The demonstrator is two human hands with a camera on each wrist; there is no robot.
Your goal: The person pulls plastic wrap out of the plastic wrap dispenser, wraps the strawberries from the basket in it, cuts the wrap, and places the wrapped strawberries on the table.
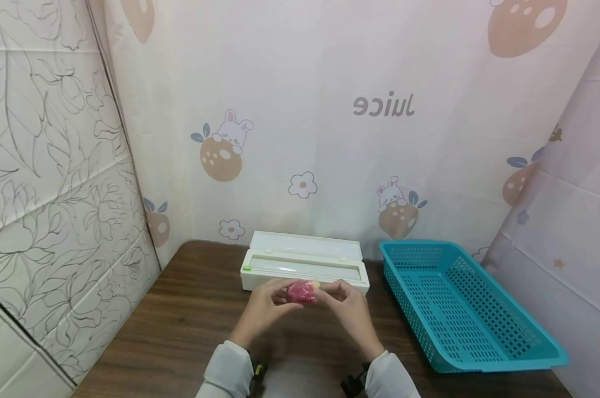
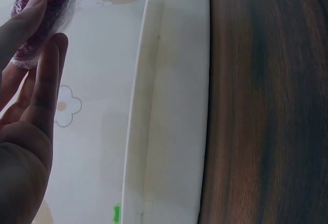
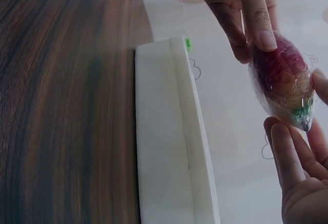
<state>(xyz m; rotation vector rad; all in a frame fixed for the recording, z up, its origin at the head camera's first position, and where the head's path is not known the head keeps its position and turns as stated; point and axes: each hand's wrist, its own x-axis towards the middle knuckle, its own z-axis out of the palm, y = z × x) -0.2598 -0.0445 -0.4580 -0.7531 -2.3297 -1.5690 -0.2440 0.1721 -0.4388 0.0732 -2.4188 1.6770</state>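
I had both hands raised just above the wooden table [image 1: 180, 326], meeting in front of the white cling-film dispenser box [image 1: 304, 268]. Between them sat a small reddish fruit wrapped in clear film [image 1: 302, 291]. My left hand [image 1: 265, 309] held one end with its fingertips, thumb over the top, the fingers bent round the wrap. My right hand [image 1: 347, 309] pinched the other end, where the right wrist view showed a bit of green under the film [image 3: 302, 112]. So both hands were clasped on the same wrapped piece, which hung in the air clear of the table and just short of the box.

From the left wrist view I saw the wrapped fruit [image 2: 43, 19] pressed between thumb and fingers, though only part of it was in view, so I could not tell what kind of fruit it was; possibly a small mango.

The dispenser lay with its lid open toward the patterned curtain [image 1: 329, 138]. To its right, well apart from my hands, stood a teal plastic basket [image 1: 528, 354].
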